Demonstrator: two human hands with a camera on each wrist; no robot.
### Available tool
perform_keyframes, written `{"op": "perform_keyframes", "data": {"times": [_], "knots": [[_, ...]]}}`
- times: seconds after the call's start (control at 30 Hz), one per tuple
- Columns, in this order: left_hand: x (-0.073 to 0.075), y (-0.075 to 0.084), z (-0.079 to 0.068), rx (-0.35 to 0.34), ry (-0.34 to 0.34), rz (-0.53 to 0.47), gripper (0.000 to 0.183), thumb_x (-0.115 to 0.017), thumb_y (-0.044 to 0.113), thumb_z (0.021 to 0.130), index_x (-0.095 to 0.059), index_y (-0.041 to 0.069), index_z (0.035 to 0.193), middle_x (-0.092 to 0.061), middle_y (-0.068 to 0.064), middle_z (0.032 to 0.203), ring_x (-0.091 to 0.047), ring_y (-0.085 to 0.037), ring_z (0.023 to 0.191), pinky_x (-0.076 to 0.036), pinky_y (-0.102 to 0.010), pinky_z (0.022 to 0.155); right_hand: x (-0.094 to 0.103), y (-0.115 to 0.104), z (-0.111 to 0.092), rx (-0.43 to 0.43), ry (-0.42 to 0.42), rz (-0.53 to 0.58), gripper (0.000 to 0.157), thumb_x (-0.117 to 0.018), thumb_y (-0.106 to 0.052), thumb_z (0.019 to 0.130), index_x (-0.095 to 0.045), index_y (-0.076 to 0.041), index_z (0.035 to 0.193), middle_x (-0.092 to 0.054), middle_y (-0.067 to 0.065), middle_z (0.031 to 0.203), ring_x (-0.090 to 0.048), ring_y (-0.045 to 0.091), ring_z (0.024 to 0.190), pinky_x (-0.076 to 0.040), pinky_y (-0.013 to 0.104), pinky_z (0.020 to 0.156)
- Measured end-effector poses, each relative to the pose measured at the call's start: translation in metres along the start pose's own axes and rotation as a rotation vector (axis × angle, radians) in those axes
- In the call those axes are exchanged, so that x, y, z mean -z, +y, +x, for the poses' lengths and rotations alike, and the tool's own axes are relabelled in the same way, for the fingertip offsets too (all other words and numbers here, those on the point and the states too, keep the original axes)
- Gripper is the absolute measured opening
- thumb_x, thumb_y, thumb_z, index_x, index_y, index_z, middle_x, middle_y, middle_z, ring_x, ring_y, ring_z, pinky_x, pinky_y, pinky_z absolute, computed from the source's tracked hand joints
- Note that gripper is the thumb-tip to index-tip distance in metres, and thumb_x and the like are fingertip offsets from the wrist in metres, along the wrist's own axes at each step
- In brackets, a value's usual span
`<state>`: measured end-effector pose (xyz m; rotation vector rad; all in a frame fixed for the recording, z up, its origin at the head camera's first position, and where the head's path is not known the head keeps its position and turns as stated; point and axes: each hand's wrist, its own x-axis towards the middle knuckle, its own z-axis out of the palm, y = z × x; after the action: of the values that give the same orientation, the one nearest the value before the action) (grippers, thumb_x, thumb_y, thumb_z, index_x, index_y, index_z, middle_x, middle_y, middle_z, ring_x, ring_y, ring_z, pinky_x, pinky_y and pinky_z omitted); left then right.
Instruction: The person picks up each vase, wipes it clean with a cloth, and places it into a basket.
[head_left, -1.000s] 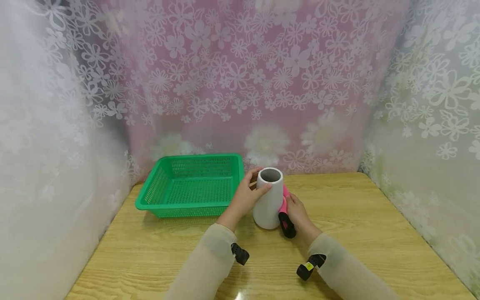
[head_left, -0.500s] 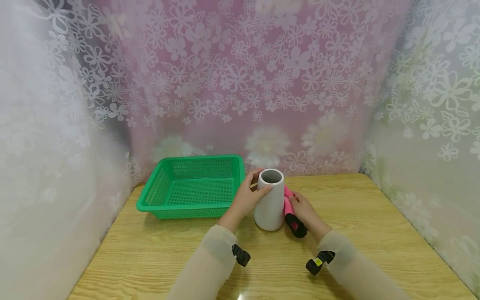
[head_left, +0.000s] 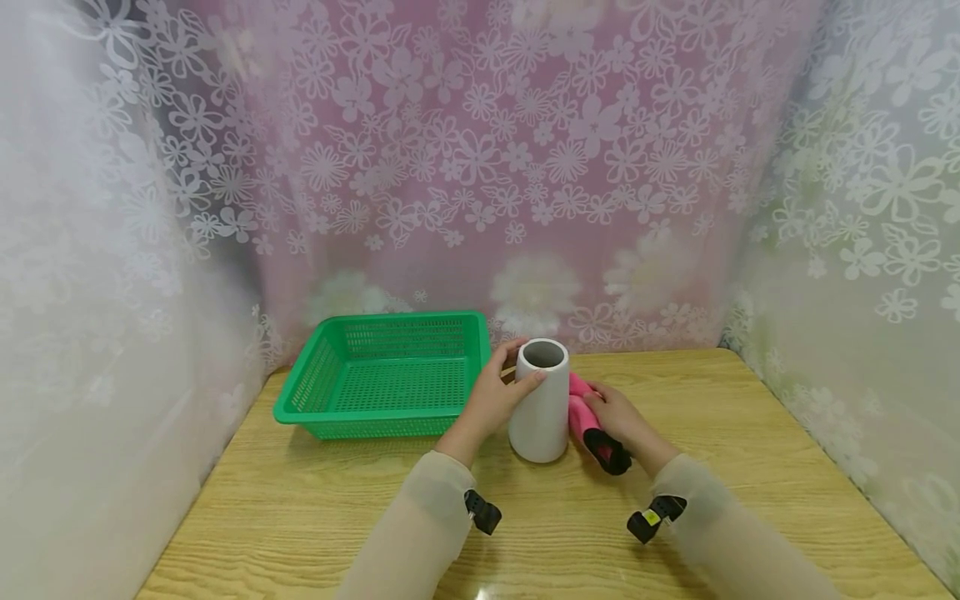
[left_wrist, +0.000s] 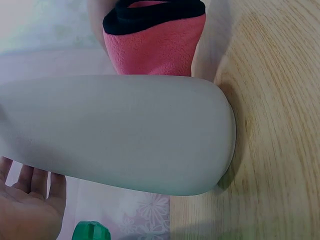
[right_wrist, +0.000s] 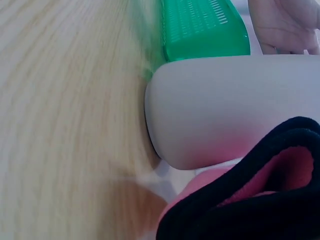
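A white tapered vase [head_left: 540,425] stands upright on the table, its round mouth facing up. My left hand [head_left: 491,400] holds it near the top, thumb at the front and fingers behind at the left. Just right of the vase, my right hand [head_left: 621,418] grips a pink fleece piece [head_left: 581,414] with a black-trimmed opening that points down toward me. In the left wrist view, the fleece [left_wrist: 155,50] shows behind the vase [left_wrist: 115,132]. From the right wrist, the black trim [right_wrist: 240,175] gapes and shows pink lining. The right fingers are partly hidden.
A green perforated basket [head_left: 382,415] stands left of the vase on the wood-grain table [head_left: 750,467]. Floral curtains [head_left: 480,167] hang behind the table and along both sides. A small black camera is strapped to each sleeve.
My right hand has moved right with the pink fleece piece, turning its black opening further right, away from the vase. The left hand and vase have stayed in place.
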<state>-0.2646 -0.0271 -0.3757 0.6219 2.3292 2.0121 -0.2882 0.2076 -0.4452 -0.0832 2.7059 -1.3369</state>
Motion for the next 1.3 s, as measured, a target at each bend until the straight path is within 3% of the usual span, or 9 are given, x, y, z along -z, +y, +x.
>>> {"op": "perform_keyframes", "data": {"times": [0.3, 0.47, 0.8, 1.0, 1.23, 1.3], "knots": [[-0.001, 0.0, 0.0, -0.012, -0.004, -0.016, 0.062, -0.07, 0.019, 0.096, -0.042, 0.005, 0.15, -0.051, -0.019, 0.14, -0.048, -0.035, 0.133, -0.037, -0.051, 0.112, 0.024, 0.0, 0.003, 0.102, -0.055, -0.165, 0.048, -0.043, -0.023, 0.108, -0.041, 0.004, 0.147, -0.051, 0.031, 0.135, -0.053, 0.039, 0.111, -0.044, 0.056, 0.097], [-0.001, -0.001, 0.002, -0.013, -0.004, -0.017, 0.062, -0.07, 0.019, 0.096, -0.043, 0.006, 0.15, -0.052, -0.018, 0.14, -0.048, -0.034, 0.133, -0.037, -0.05, 0.112, 0.041, 0.0, 0.005, 0.151, -0.092, -0.222, 0.045, -0.046, -0.02, 0.107, -0.044, 0.004, 0.145, -0.058, 0.027, 0.123, -0.057, 0.03, 0.094, -0.048, 0.04, 0.081], [0.0, 0.001, 0.0, 0.002, -0.012, -0.014, 0.061, -0.069, 0.021, 0.097, -0.043, 0.01, 0.15, -0.05, -0.017, 0.142, -0.047, -0.034, 0.134, -0.038, -0.05, 0.112, 0.067, -0.002, 0.006, 0.108, -0.143, -0.375, 0.049, -0.045, -0.021, 0.107, -0.04, 0.004, 0.148, -0.056, 0.028, 0.125, -0.056, 0.03, 0.09, -0.046, 0.041, 0.078], [0.002, -0.001, 0.003, 0.011, -0.022, -0.009, 0.06, -0.069, 0.02, 0.097, -0.042, 0.011, 0.15, -0.049, -0.018, 0.143, -0.047, -0.034, 0.134, -0.039, -0.048, 0.111, 0.079, 0.005, 0.008, 0.137, -0.141, -0.445, 0.049, -0.046, -0.019, 0.106, -0.04, 0.007, 0.147, -0.057, 0.028, 0.123, -0.054, 0.026, 0.08, -0.045, 0.038, 0.071], [-0.001, -0.035, 0.018, 0.019, -0.01, -0.01, 0.065, -0.071, 0.027, 0.095, -0.041, 0.021, 0.152, -0.049, -0.011, 0.144, -0.047, -0.03, 0.135, -0.038, -0.047, 0.112, 0.092, 0.016, 0.01, 0.149, -0.143, -0.544, 0.048, -0.048, -0.019, 0.106, -0.041, 0.008, 0.146, -0.06, 0.028, 0.114, -0.053, 0.026, 0.076, -0.045, 0.042, 0.071], [-0.001, -0.038, 0.019, 0.016, -0.002, -0.009, 0.064, -0.072, 0.03, 0.095, -0.042, 0.024, 0.151, -0.05, -0.009, 0.143, -0.047, -0.028, 0.134, -0.038, -0.046, 0.112, 0.094, 0.02, 0.013, 0.14, -0.146, -0.569, 0.049, -0.048, -0.02, 0.106, -0.04, 0.007, 0.146, -0.059, 0.029, 0.116, -0.053, 0.026, 0.076, -0.046, 0.044, 0.072]]}}
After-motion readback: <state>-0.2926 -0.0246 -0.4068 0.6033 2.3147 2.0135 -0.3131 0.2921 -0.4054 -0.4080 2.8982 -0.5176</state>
